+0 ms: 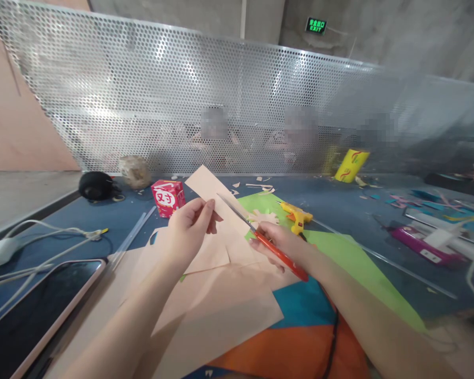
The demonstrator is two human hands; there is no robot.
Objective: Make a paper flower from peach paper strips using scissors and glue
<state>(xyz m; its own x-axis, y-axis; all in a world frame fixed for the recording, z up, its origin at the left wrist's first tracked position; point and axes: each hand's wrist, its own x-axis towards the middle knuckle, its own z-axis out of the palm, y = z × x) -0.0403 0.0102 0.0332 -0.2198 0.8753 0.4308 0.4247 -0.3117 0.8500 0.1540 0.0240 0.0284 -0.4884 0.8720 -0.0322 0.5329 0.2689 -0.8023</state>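
My right hand (274,239) is wrapped round the red-orange handles of a pair of scissors (260,237). The blades point up and left, and look closed; their tip lies in front of a pale cream strip of paper (221,192). Just left of the tip, my left hand (193,221) is closed, thumb pressed to the fingers. Whatever it pinches, if anything, is too small or hidden to tell. Beneath both hands lie sheets of cream paper (217,295). Behind my right hand is a cream cut-out with a notched edge (264,217), on green paper (335,252).
A yellow glue gun (296,215) lies beyond my right hand. A pink box (168,197), clear sticks (132,237), a phone or tablet (43,310) and white cables (43,263) are at left. Paper scraps (418,197) and a purple power strip (422,245) lie right. Perforated metal screen (161,95) behind.
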